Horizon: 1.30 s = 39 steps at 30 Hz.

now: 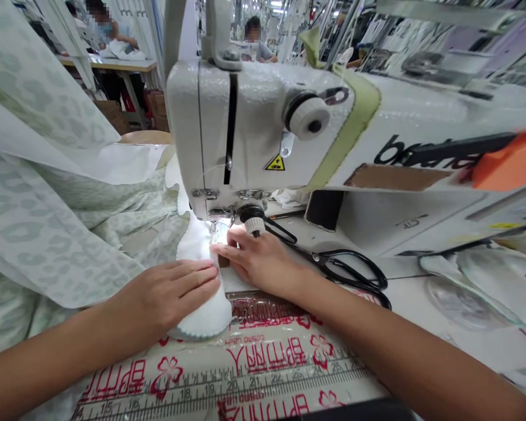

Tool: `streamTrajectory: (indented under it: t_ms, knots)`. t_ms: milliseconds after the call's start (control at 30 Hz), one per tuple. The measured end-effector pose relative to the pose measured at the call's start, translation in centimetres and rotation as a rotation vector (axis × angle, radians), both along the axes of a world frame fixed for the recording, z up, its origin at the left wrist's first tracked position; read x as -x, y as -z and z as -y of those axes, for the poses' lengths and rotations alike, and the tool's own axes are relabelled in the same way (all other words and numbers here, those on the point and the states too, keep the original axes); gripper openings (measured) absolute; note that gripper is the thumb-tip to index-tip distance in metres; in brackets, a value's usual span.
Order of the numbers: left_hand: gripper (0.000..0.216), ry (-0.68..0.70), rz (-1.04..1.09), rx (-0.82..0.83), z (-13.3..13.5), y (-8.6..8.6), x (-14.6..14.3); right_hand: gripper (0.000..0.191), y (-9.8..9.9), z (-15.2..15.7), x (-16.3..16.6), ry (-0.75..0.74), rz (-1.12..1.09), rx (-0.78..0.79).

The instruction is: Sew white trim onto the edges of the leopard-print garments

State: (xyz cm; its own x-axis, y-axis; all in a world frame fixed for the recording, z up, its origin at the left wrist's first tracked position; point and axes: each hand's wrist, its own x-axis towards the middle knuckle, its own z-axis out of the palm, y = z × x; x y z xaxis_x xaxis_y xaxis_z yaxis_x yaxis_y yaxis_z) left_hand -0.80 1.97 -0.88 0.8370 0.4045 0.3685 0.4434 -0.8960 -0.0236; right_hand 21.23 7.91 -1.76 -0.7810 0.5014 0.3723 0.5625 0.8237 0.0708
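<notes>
My left hand (175, 287) lies flat with fingers together on a white fabric piece (204, 318), pressing it onto the table in front of the needle. My right hand (256, 257) rests just right of the needle, its fingertips pinching the edge of the white fabric by the presser foot (213, 227). The white sewing machine (263, 123) stands directly over both hands. A large pale green patterned cloth (48, 216) is bunched at the left and joins the white piece.
Black scissors (346, 266) lie on the table right of my right hand. A printed ruler strip (228, 380) with red markings runs along the table's front. Clear plastic (477, 286) lies at the right. Other people work at tables in the background (114, 41).
</notes>
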Motion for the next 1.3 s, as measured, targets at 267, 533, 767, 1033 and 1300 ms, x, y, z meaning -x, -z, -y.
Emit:
streamTrajectory:
  t_ms: [267, 533, 767, 1033, 1300]
  knots:
    - [0.037, 0.096, -0.060, -0.043, -0.9, -0.1, 1.0, 0.023, -0.2, 1.0, 0.0, -0.119, -0.032, 0.051]
    - [0.039, 0.023, -0.016, 0.010, -2.0, 1.5, 1.4, 0.027, -0.6, 0.5, 0.5, -0.031, 0.083, 0.076]
    - [0.034, -0.101, -0.078, -0.202, 3.4, -2.3, 2.0, 0.016, -3.5, 4.5, 0.5, -0.217, 0.189, 0.100]
    - [0.017, -0.273, -0.253, -0.333, 4.7, -0.2, 2.9, 0.015, -2.1, 6.8, 2.0, -0.285, 0.199, -0.153]
    - [0.010, -0.362, -0.143, -0.096, 6.7, -0.3, -0.4, 0.016, -1.1, 4.8, 2.0, -0.243, -0.100, 0.298]
